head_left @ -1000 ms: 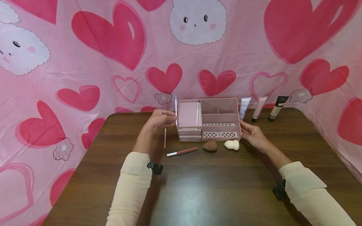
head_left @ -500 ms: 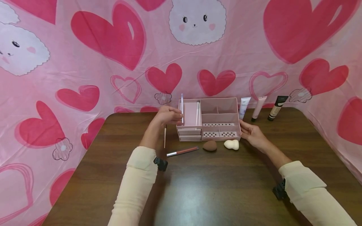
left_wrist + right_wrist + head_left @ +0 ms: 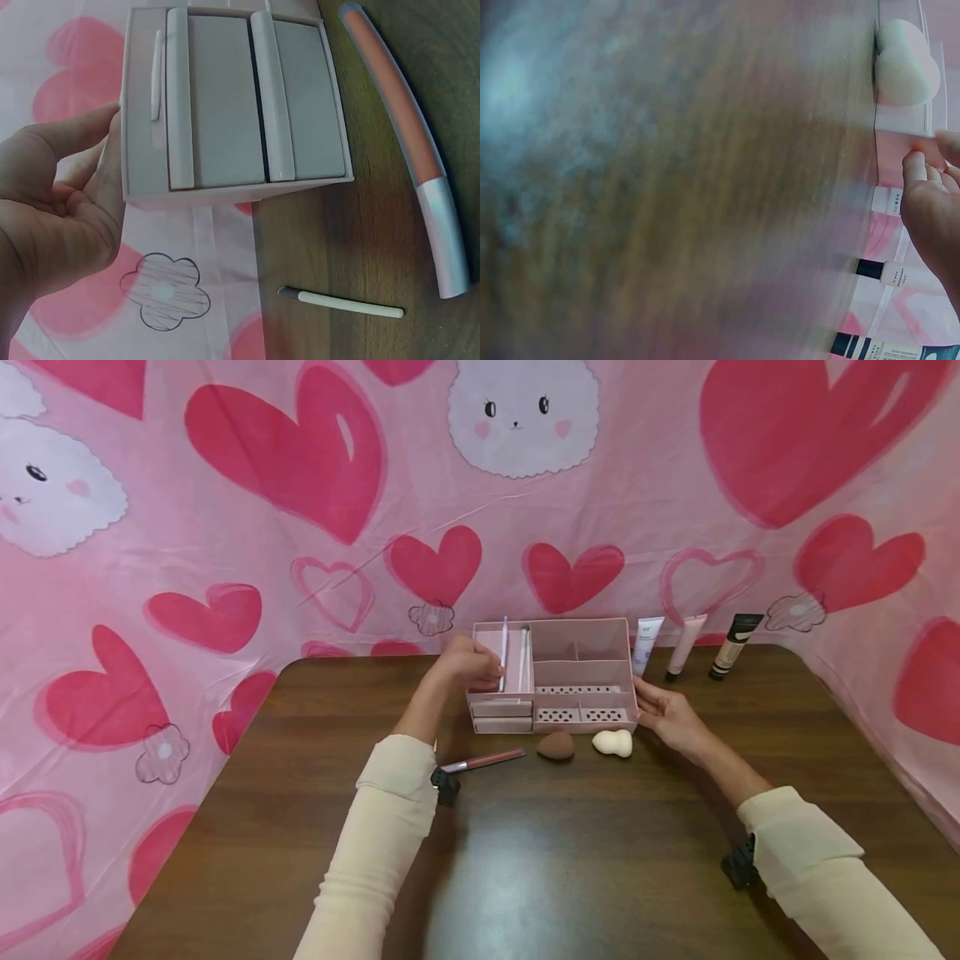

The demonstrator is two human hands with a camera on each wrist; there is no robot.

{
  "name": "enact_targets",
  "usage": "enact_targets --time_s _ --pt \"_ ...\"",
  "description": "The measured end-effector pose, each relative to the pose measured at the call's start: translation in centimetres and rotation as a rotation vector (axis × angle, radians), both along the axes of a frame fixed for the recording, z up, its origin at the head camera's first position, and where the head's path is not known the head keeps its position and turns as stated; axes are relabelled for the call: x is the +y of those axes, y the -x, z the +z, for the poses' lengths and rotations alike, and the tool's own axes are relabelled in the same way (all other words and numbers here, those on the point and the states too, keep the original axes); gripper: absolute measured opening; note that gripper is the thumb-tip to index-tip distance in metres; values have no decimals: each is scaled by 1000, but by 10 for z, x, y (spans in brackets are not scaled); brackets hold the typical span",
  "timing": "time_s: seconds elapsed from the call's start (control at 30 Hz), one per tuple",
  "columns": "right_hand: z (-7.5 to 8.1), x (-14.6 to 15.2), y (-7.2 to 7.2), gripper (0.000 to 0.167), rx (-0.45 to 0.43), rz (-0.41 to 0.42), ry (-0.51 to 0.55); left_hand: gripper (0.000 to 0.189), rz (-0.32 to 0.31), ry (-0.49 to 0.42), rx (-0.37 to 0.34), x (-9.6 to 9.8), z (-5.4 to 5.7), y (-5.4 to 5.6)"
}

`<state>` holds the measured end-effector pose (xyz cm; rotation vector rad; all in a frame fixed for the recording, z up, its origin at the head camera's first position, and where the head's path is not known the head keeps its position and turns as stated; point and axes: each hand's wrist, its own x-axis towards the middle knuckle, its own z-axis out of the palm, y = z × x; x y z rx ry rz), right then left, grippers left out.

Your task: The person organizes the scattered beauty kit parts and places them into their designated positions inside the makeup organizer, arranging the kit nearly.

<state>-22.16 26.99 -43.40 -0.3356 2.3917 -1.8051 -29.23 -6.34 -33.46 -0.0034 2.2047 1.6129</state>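
In the head view a pink makeup organizer (image 3: 580,675) stands at the table's back. My left hand (image 3: 468,662) pinches a thin lavender-white stick (image 3: 504,647) upright over its left compartment, beside a makeup brush (image 3: 523,652) leaning inside. In the left wrist view the left hand (image 3: 71,195) is at the organizer's (image 3: 225,101) upper edge, and the stick is hidden. The fairly straight fingers of my right hand (image 3: 671,718) rest on the organizer's right side; the right wrist view shows that hand (image 3: 937,202) there, below a cream sponge (image 3: 907,66).
Before the organizer lie a lip gloss tube (image 3: 487,760), a brown sponge (image 3: 556,746) and the cream sponge (image 3: 613,742). A small brush (image 3: 341,302) lies left of them. White (image 3: 647,646), pink (image 3: 684,649) and black-and-beige (image 3: 735,647) tubes stand at the right.
My left hand has moved right with the stick, from outside the organizer's left wall to over the left compartment. My right hand has stayed on the organizer's side.
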Motion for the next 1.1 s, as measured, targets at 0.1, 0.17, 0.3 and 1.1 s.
enact_targets --time_s 0.1,0.17,0.3,1.1 --pt "0 -1 1 68 4 7 6 16 13 15 4 3 1 -2" --pt "0 -1 1 68 3 4 5 18 12 16 8 4 3 -5" --pt "0 1 0 67 -1 -2 -6 24 5 30 19 7 5 -8" --pt "-5 1 -1 68 38 23 42 22 -23 61 -3 20 5 -11"
